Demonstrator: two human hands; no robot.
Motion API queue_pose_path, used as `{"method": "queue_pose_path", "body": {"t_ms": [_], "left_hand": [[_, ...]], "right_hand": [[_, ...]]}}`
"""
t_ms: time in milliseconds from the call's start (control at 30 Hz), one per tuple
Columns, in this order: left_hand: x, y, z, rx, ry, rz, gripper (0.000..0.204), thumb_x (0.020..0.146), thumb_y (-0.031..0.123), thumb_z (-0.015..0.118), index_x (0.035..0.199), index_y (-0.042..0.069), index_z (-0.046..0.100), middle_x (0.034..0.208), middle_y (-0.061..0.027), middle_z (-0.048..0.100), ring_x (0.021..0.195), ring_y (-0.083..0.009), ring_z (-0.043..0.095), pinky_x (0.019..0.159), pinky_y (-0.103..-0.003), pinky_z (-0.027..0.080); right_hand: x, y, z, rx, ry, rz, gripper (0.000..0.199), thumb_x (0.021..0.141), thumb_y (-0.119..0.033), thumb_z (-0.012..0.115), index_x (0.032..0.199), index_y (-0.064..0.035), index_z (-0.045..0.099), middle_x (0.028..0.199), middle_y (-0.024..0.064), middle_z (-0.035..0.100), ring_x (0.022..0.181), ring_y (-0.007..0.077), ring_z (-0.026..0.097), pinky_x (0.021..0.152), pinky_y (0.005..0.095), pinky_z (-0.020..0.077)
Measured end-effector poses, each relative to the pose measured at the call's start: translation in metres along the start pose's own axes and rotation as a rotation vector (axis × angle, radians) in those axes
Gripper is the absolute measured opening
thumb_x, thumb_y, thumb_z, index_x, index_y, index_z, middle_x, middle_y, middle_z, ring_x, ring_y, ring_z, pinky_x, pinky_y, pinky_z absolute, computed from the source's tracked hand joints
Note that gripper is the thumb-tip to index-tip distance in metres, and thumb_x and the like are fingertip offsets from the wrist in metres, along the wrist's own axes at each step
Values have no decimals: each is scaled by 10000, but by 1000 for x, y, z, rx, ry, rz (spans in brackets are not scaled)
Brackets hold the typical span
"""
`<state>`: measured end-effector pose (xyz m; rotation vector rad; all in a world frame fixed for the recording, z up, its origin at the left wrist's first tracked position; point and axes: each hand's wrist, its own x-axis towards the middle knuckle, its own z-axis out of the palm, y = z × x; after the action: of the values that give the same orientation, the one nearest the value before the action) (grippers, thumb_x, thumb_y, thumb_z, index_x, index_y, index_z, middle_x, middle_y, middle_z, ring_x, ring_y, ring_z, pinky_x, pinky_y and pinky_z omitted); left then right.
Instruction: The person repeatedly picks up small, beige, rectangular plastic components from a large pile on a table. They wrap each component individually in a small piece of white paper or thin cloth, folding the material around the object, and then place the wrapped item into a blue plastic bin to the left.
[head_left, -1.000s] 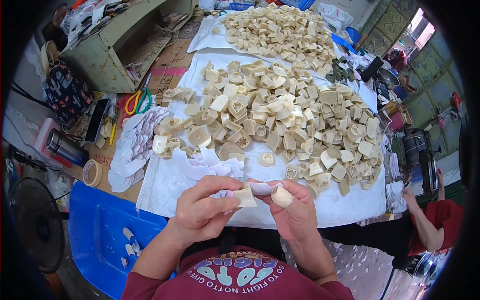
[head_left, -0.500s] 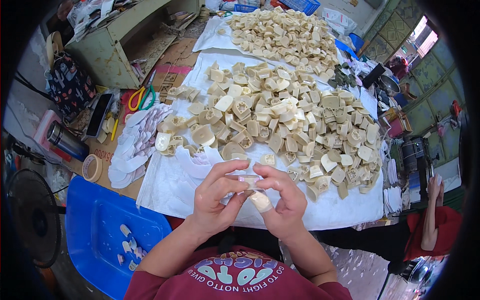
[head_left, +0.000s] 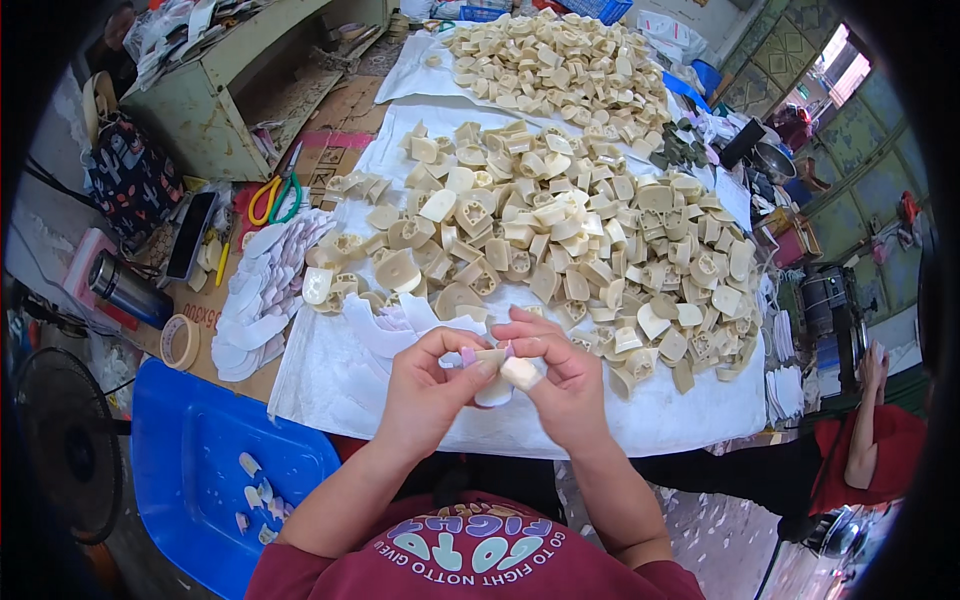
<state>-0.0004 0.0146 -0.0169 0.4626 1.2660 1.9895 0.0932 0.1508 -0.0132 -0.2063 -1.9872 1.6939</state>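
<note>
A small beige shoe heel (head_left: 489, 357) with a thin lilac-and-white covering is pinched between my two hands, just over the table's near edge. My left hand (head_left: 424, 385) closes on its left side with thumb and forefinger. On the other side, my right hand (head_left: 568, 385) holds it between thumb and fingers. The right thumb wears a pale wrap (head_left: 521, 373). Lilac edges show at both sides of the heel; the fingers hide much of the rest. Just beyond my hands lie white curved cover pieces (head_left: 375, 335) and a large heap of bare beige heels (head_left: 560, 220).
More heels (head_left: 560, 65) lie at the back of the white-covered table (head_left: 600, 425). To the left are scissors (head_left: 276, 195), stacked white pieces (head_left: 255, 300), a tape roll (head_left: 180, 341) and a flask (head_left: 130, 288). A blue plastic tub (head_left: 200, 440) holds several covered pieces. Another person (head_left: 865, 450) works at right.
The heel has been turned between my fingers, so its beige face and white lower part now show. My left thumb has moved up onto it. The whole view has shifted slightly.
</note>
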Motion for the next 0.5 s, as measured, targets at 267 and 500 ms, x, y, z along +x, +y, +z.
{"method": "queue_pose_path", "body": {"t_ms": [267, 500], "left_hand": [[1, 1, -8, 485, -27, 340, 147, 843, -42, 626, 970, -3, 565, 1115, -126, 525, 838, -121, 617, 631, -232, 523], [5, 11, -5, 695, -10, 501, 394, 856, 34, 649, 1223, 23, 506, 1197, -147, 530, 935, -219, 641, 728, -333, 554]], "right_hand": [[9, -7, -4, -351, -82, -220, 156, 780, -14, 664, 928, -58, 650, 1074, 87, 671, 1175, 347, 526, 991, 433, 396], [10, -8, -6, -255, -53, -151, 167, 781, -43, 682, 946, -71, 681, 1095, 78, 667, 1171, 334, 515, 989, 432, 389]]}}
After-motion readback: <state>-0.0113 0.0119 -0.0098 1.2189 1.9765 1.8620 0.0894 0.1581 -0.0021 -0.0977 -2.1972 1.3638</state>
